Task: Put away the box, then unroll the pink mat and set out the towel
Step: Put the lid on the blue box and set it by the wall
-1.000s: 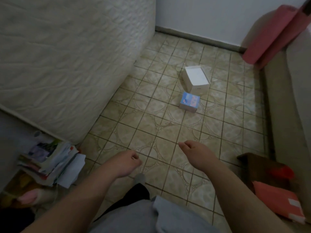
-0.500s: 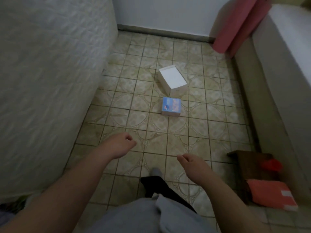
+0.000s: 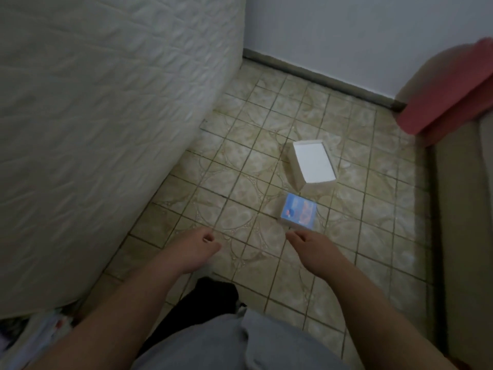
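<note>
Two boxes lie on the tiled floor (image 3: 234, 188). An open white box (image 3: 313, 164) rests with its opening up, its long axis running from the near right toward the far wall, slightly tilted left. Just nearer than the white box sits a small blue printed box (image 3: 298, 212), flat, picture side up. Right of the white box and farther back, the rolled pink mat (image 3: 448, 89) leans with its long axis rising to the right. Well left of the white box stands a white mattress (image 3: 106, 129). Nearer than the white box, the left hand (image 3: 198, 247) and right hand (image 3: 310, 248) hover loosely curled, holding nothing, the right just short of the blue box.
</note>
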The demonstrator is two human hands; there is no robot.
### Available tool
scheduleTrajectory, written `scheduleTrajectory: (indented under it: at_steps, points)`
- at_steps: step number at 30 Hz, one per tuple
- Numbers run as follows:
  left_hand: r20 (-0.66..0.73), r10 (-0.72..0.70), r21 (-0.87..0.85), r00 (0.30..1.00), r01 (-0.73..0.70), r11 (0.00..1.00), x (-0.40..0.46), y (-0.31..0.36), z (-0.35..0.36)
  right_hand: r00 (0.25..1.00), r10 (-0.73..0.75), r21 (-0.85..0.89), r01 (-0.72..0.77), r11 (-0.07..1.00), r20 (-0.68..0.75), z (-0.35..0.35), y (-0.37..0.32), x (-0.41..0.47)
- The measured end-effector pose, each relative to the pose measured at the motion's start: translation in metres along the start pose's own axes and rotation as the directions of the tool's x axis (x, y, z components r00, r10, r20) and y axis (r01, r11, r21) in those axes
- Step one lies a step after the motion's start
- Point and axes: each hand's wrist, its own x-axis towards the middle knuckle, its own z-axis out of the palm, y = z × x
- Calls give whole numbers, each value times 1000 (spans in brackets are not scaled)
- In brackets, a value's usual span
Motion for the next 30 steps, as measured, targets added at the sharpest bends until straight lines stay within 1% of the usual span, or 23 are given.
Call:
scheduleTrajectory:
  at_steps: [2, 4, 6, 9, 14, 18, 22, 27, 30]
  points:
    - [18, -31, -47, 999, 32, 998, 20, -2, -18, 999, -29, -12, 29, 1000, 23, -7, -21, 32]
    - [24, -39, -53, 999, 41, 998, 45, -3, -40, 999, -38, -12, 39, 999, 32, -13, -41, 63]
    - [18, -35, -45, 999, 36, 998, 73, 1, -68, 1000, -25, 26, 25, 999, 18, -18, -60, 94]
    - [15, -6, 45, 1000, 6, 999, 118, 17, -114, 1000, 13, 101, -13, 995, 0, -23, -86, 134]
    - [74, 79, 209, 994, -93, 974, 191, 72, -170, 989, 137, 229, -121, 966, -56, -33, -102, 178]
    - [140, 152, 319, 978, -190, 929, 246, 130, -188, 959, 271, 331, -229, 915, -84, -46, -90, 200]
    - [192, 203, 355, 960, -261, 898, 298, 191, -189, 930, 360, 386, -306, 870, -74, -70, -73, 232]
    - [222, 233, 351, 947, -301, 887, 353, 258, -186, 921, 381, 374, -328, 868, -77, -132, -60, 296]
    - [232, 220, 292, 948, -283, 913, 384, 287, -190, 924, 370, 347, -318, 883, -97, -173, -59, 336]
